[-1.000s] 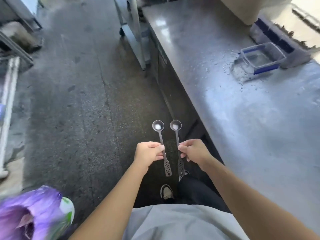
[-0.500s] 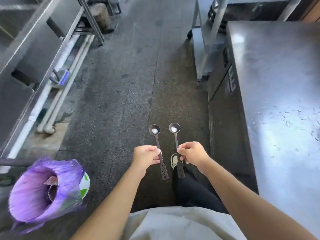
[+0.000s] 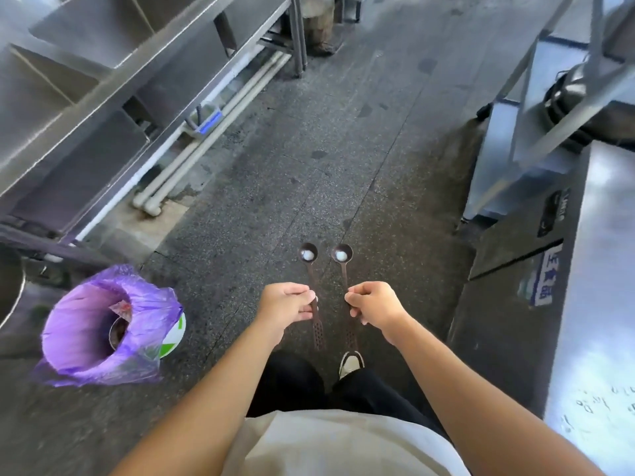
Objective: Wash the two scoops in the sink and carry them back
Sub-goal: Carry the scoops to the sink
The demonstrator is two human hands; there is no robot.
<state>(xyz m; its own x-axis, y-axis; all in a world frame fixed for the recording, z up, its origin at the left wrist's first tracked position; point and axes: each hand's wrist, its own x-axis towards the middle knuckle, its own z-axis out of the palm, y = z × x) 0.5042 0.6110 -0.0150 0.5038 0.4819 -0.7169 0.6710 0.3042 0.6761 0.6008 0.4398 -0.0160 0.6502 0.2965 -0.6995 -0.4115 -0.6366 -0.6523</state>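
Two small dark scoops with long perforated handles are held level over the floor, side by side, bowls pointing away from me. My left hand (image 3: 287,305) pinches the handle of the left scoop (image 3: 309,256). My right hand (image 3: 372,304) pinches the handle of the right scoop (image 3: 342,255). Each bowl shows a small white patch inside. A steel sink unit (image 3: 79,94) runs along the upper left, its basins seen from the side.
A bin lined with a purple bag (image 3: 103,324) stands on the floor at my left. White pipes (image 3: 192,159) lie under the sink unit. A steel counter (image 3: 598,304) runs along the right, with a metal rack (image 3: 549,108) beyond it. Dark stone floor lies between them.
The view has swung left: the steel counter slid to the right edge and the sink unit and purple-lined bin came into view. Both hands keep the scoops in the same grip.
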